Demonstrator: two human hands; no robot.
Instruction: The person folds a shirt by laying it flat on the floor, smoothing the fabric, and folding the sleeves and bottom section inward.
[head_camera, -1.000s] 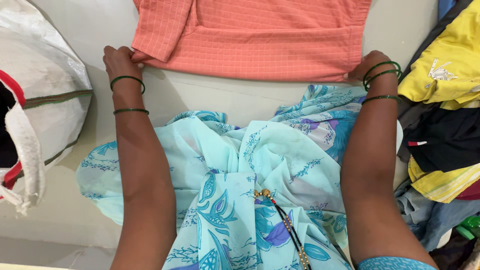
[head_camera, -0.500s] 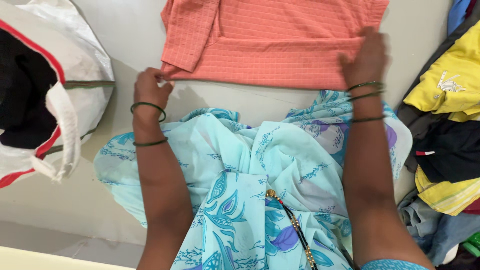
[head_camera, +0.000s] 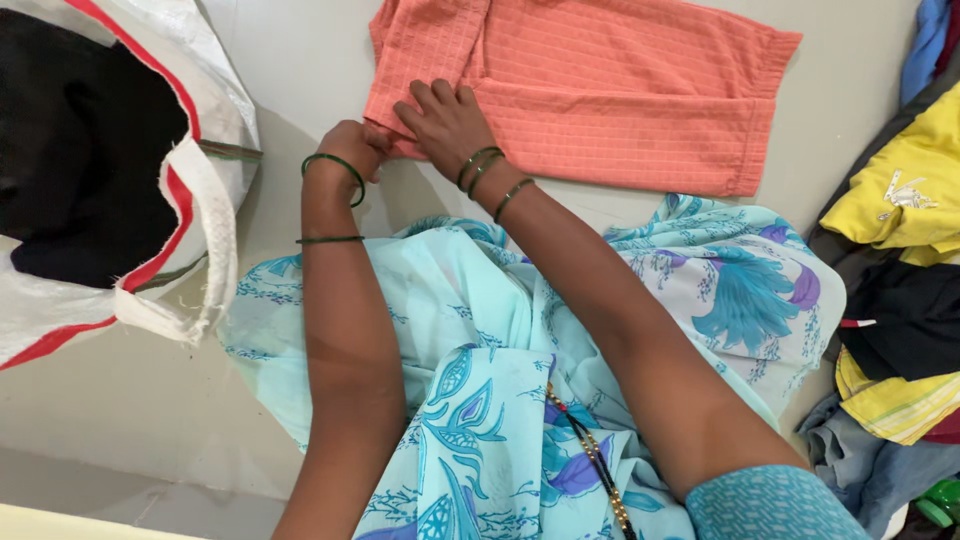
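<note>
Left hand (head_camera: 352, 145) pinching the near-left corner of the folded orange garment (head_camera: 610, 95), right hand (head_camera: 445, 120) flat, open, pressing beside it; garment lies on the grey floor (head_camera: 300, 60), right of the white sack (head_camera: 215, 190); hold edges aligned, smooth outward.

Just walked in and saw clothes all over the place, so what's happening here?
A person is working on a coral-orange checked garment spread flat on a pale surface. Both hands meet at its near left corner: the left hand grips the edge, while the right hand lies flat on the cloth beside it. A white woven sack sits open to the left, and a heap of mixed clothes lies on the right.
</note>
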